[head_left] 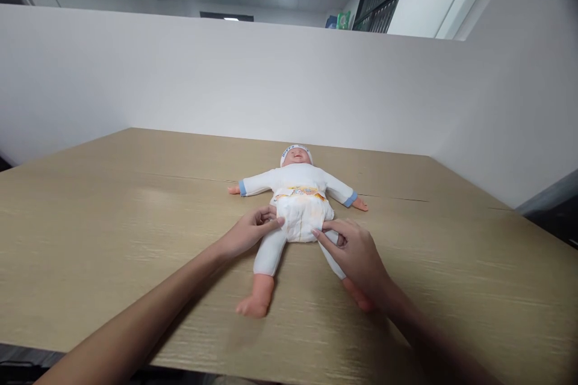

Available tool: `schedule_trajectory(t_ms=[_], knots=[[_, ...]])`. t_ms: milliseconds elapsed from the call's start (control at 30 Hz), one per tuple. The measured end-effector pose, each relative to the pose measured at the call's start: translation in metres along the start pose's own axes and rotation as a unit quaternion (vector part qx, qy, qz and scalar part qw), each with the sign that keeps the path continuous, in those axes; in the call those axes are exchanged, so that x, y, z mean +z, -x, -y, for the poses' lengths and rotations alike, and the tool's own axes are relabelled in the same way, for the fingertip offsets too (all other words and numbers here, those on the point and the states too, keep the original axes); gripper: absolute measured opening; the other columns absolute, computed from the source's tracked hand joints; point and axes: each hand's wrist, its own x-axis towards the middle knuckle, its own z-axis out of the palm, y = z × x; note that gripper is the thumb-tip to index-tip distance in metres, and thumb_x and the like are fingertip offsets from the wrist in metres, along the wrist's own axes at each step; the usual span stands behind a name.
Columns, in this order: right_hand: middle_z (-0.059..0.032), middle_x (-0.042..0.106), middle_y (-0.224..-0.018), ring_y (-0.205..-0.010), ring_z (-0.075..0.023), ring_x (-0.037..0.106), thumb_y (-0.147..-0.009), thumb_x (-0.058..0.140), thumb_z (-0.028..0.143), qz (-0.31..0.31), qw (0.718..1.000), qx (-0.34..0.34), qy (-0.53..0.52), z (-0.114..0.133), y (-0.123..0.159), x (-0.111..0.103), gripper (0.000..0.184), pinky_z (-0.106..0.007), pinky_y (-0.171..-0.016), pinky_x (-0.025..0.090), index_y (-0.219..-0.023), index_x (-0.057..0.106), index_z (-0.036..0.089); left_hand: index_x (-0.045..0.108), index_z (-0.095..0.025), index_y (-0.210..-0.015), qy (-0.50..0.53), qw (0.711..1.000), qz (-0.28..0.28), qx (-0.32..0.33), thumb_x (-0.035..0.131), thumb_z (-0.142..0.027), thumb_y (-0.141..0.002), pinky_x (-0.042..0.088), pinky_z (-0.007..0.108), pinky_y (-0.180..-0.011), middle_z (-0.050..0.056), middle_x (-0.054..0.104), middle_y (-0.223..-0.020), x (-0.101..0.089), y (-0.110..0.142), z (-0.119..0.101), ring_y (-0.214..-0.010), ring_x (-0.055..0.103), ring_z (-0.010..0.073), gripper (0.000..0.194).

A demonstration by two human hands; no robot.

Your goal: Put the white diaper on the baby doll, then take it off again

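A baby doll [298,175] lies on its back on the table, arms spread and feet toward me. It wears a white suit with blue cuffs and a white cap with lettering. Around its hips sits a white diaper [301,216] with an orange patterned waistband. My left hand [251,228] pinches the diaper's edge beside one leg opening. At the opposite leg opening, my right hand [351,246] has its thumb and forefinger closed on the other edge. That hand covers part of the doll's leg.
The wooden table [135,228] extends around the doll, with a thin seam across it. A white partition [253,84] rises behind its far edge. A green package [343,20] shows above the partition. Dark objects stand at the right edge.
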Motion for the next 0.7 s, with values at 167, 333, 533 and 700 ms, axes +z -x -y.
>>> schedule_trajectory(t_ms=[167,333,533,700], knots=[[-0.0033,0.076,-0.095,-0.076,-0.0219,0.058,-0.102,0.070,0.043,-0.026,0.998,-0.054,0.028,-0.006,0.001,0.000,0.021,-0.036,-0.078,0.045,-0.093,0.073,0.024,0.074,-0.019,-0.108,-0.194,0.969,-0.128,0.078,0.072,-0.054,-0.097,0.050,0.035,-0.084,0.006,0.077,-0.107,0.010,0.009,-0.004,-0.094,0.065,0.0221,0.037],[-0.0038,0.070,-0.096,-0.084,-0.0230,0.062,-0.099,0.071,0.043,-0.096,0.993,-0.070,0.002,-0.016,-0.006,-0.006,0.021,-0.037,-0.083,0.051,-0.098,0.062,0.025,0.065,-0.022,-0.107,-0.345,0.897,-0.215,0.177,0.066,-0.041,-0.102,0.049,0.037,-0.093,0.006,0.073,-0.116,0.010,0.016,-0.002,-0.097,0.060,0.0215,0.020],[-0.0128,0.064,-0.152,-0.143,-0.0303,0.057,-0.109,0.055,0.041,-0.075,0.991,-0.103,-0.046,-0.044,-0.018,0.005,0.046,-0.053,-0.123,0.043,-0.152,0.053,0.025,0.048,-0.025,-0.154,-0.370,0.874,-0.160,0.272,0.054,-0.039,-0.110,0.036,0.049,-0.128,0.013,0.053,-0.160,0.001,0.003,0.005,-0.151,0.047,0.0289,0.046],[-0.0102,0.046,-0.173,-0.161,-0.0270,0.041,-0.113,0.045,0.040,0.012,0.985,-0.151,-0.088,-0.062,-0.031,0.021,0.057,-0.052,-0.133,0.034,-0.168,0.041,0.026,0.041,-0.029,-0.166,-0.391,0.883,-0.066,0.251,0.041,-0.042,-0.115,0.027,0.051,-0.135,0.010,0.042,-0.174,-0.004,-0.006,0.003,-0.162,0.035,0.0295,0.053]])
